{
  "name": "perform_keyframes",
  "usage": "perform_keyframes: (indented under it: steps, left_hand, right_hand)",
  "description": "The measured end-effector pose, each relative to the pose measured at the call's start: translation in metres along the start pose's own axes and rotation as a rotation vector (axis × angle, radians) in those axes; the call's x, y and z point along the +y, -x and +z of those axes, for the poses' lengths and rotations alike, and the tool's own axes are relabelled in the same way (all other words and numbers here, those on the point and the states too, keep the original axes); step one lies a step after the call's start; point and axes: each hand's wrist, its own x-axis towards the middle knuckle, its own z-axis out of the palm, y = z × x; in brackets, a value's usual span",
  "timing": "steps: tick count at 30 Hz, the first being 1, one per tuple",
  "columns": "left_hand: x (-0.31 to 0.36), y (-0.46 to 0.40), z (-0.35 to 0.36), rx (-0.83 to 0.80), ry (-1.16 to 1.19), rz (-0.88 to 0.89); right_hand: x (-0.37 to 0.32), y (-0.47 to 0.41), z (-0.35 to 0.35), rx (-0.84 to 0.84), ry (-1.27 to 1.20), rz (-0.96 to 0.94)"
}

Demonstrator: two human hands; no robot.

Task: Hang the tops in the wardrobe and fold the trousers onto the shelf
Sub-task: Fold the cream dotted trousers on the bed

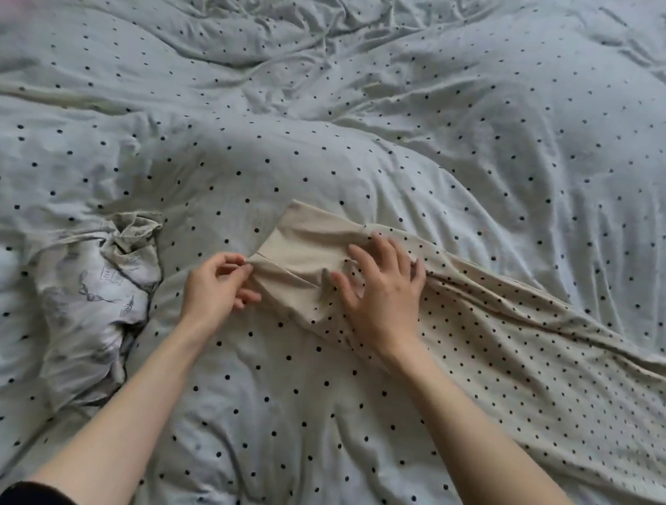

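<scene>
Trousers (501,366): beige, dotted, flat on bed (516,128), legs run to rt edge.
L hand (217,290): grip pinching waistband corner.
R hand (382,290): fingers spread, pressing waistband.
Crumpled top (93,293): lt of L hand.

Two hands (216,290), two garments (504,345), one duvet (516,128).

A bed covered by a rumpled pale duvet (392,87) with small dark dots; on it, right of centre, beige dotted trousers (524,352) with a plain waistband, laid flat toward the right edge; to the left, a crumpled white printed garment (92,301); a pink blur at the far left corner.
</scene>
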Motion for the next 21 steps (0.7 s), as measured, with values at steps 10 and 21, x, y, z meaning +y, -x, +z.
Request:
perform_keyframes:
  steps: [10, 21]
  left_hand:
    - [-0.027, 0.009, -0.02, -0.108, 0.084, -0.051]
    - [-0.014, -0.003, -0.028, -0.273, -0.139, 0.122]
  right_hand:
    - [-0.027, 0.036, 0.013, -0.03, -0.001, -0.136]
    - [-0.023, 0.081, 0.001, -0.075, -0.012, -0.267]
